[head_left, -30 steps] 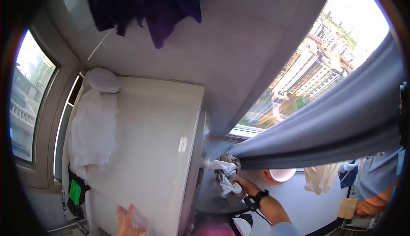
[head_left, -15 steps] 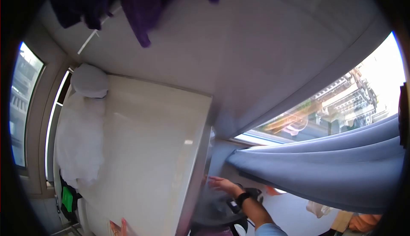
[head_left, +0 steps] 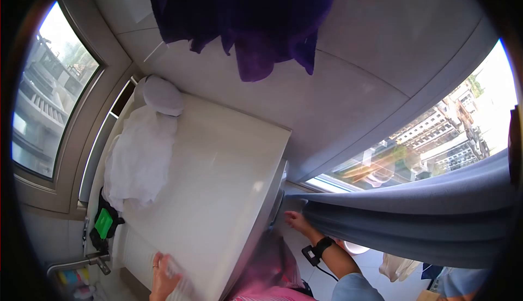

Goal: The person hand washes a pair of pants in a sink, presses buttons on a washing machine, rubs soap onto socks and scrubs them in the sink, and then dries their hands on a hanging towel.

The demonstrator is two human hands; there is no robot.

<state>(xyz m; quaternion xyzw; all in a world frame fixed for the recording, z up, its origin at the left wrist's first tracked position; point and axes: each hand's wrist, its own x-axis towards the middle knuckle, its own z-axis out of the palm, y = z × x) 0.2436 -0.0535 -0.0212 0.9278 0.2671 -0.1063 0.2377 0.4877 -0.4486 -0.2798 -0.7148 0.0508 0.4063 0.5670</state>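
**Right hand (head_left: 298, 223) without cloth bundle, near white appliance (head_left: 218, 175)**

Located left of centre, between left window (head_left: 54, 94) and grey curtain (head_left: 408, 214). Long axis slanting from upper right to lower left; right edge toward right hand. White cloth (head_left: 140, 156) along left part, slanting likewise. Left hand (head_left: 163, 276) released, fingers spread over lower part of top, blurred; cannot tell contact. Right hand released, fingers loosely bent, nothing visible in grasp, close to grey curtain. Versus 1.0 s ago: cloth bundle gone from right hand. Versus 0.5 s ago: more of left hand in view.
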